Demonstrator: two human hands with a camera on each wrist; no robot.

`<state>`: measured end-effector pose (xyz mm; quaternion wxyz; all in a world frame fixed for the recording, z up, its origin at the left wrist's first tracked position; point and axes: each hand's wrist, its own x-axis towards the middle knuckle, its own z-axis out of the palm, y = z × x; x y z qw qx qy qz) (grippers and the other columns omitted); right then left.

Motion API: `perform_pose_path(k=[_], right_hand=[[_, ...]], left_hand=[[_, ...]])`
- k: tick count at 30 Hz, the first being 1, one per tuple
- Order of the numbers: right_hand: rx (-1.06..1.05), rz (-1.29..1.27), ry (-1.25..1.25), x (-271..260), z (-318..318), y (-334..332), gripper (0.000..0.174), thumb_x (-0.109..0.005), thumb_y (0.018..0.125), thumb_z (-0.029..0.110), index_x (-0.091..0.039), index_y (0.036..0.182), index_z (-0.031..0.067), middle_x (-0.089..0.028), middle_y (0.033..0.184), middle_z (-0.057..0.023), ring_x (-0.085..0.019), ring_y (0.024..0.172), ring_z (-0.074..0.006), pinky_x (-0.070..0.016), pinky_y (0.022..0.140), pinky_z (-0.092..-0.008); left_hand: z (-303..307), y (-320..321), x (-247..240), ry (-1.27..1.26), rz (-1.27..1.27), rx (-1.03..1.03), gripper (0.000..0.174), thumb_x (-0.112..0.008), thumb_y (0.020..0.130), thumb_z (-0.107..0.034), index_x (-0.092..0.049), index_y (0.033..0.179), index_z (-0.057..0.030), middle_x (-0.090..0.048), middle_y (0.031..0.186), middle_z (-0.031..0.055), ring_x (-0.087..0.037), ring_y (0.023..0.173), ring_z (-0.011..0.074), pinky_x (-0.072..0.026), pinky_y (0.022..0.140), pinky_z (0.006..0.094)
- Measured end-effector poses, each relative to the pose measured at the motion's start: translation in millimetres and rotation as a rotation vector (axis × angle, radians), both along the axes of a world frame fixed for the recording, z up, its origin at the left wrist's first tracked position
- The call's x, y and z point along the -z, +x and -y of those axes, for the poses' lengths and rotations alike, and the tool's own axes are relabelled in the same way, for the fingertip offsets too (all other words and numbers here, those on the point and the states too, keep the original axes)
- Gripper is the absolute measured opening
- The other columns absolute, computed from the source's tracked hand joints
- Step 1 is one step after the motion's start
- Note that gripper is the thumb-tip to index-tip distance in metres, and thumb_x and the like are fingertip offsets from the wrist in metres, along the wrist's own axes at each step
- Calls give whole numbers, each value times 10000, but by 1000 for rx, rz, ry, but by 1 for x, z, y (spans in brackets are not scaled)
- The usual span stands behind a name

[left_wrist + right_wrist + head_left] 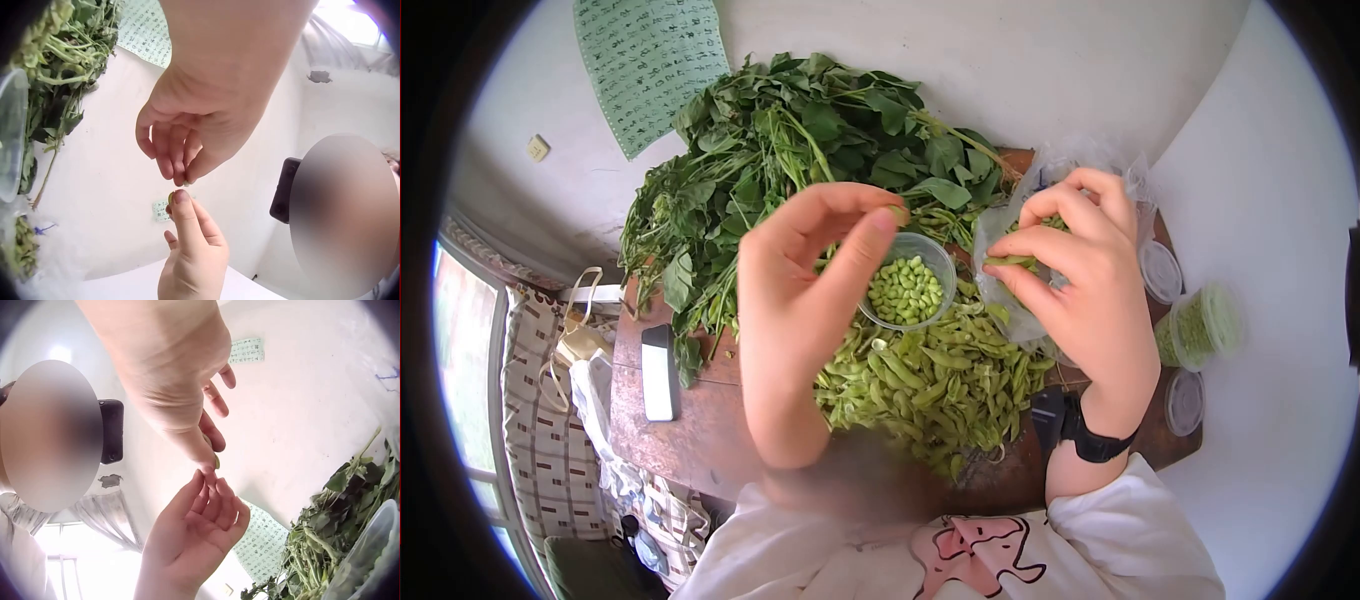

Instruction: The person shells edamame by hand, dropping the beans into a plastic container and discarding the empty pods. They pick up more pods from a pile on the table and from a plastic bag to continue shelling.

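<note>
My left hand (810, 270) is raised left of the round tub of shelled green beans (907, 292), pinching a small greenish piece (900, 214) between thumb and fingers; whether it is bean or pod I cannot tell. To the right of the tub, my right hand (1090, 265) pinches a green pod (1018, 262) between thumb and index finger. In the left wrist view the tips of the left hand (203, 112) and right hand (194, 244) are close together. The right wrist view shows the pod (217, 461) under the right thumb. Below the tub lies a pile of pods (920, 385).
Leafy stalks (800, 140) cover the back of the wooden table (690, 440). A phone (659, 372) lies at the left. On the right are a plastic bag (1025, 318), a container of green contents (1195, 328) and round lids (1184, 402). Walls stand behind and to the right.
</note>
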<state>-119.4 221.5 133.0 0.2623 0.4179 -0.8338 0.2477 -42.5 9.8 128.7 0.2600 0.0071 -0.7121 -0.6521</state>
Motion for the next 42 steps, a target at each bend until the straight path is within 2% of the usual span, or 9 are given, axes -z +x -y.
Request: perform_pose_path(k=[8,18,20,24,27,28,31,32,42], right_hand=[[-47,174,78,13,-14,-8,78,-724,807,55,-725,884,70,-600,1001,-45,-499,1102,-294,-426,979,-410],[-15,532,67,13,11,-12,114,-745,866,108,-722,957,43,-609,927,-81,-569,1029,-323,-478,841,-428],[-5,395,-360,30,31,-24,247,-743,893,116,-703,1123,37,-643,1097,-116,-568,1164,-372,-498,920,-445],[48,17,-13,57,34,-33,455,-737,904,131,-616,1330,26,-504,1459,-207,-450,1394,-406,-416,1154,-459],[89,32,11,44,17,-34,457,-740,901,150,-619,1325,30,-505,1468,-195,-433,1408,-400,-400,1166,-469],[100,-3,-57,41,10,-36,393,-732,904,143,-660,1271,24,-597,1364,-205,-587,1255,-369,-492,1043,-429],[192,386,-79,17,-18,-35,309,-716,913,110,-698,1205,9,-726,1127,-179,-699,1075,-305,-532,921,-358],[203,345,-183,28,-27,-41,231,-718,902,96,-728,1106,-13,-747,879,-155,-721,800,-277,-544,766,-345],[630,431,187,63,-73,-71,222,-764,831,174,-784,1039,98,-756,931,-121,-715,851,-289,-551,777,-387]], left_hand=[[11,-1,9,-382,205,-174,136,-722,887,-58,-752,1002,9,-761,942,108,-720,875,182,-536,795,298],[16,-9,37,-857,342,1,114,-736,829,-77,-746,938,-44,-728,887,136,-713,857,315,-554,755,409],[16,-12,45,-857,325,3,118,-725,838,-81,-750,948,-45,-730,897,142,-710,867,329,-554,765,420],[12,-15,48,-948,320,-79,215,-707,869,-117,-734,1072,-50,-733,983,146,-697,941,351,-548,818,443],[14,-10,47,-1000,385,-87,276,-713,872,-130,-714,1138,-55,-731,1024,142,-690,984,345,-545,839,442],[16,-10,47,-1038,423,-61,300,-722,868,-133,-704,1159,-59,-730,1035,139,-687,998,339,-545,845,438],[23,-11,51,-1016,491,37,301,-744,838,-108,-713,1134,-70,-729,999,123,-690,973,329,-543,823,428],[23,-11,50,-1016,491,51,301,-744,838,-108,-713,1134,-70,-729,999,123,-690,973,329,-543,823,428],[14,-7,32,-1004,445,37,282,-767,785,-65,-735,1064,-93,-729,846,84,-704,844,300,-536,740,412]])
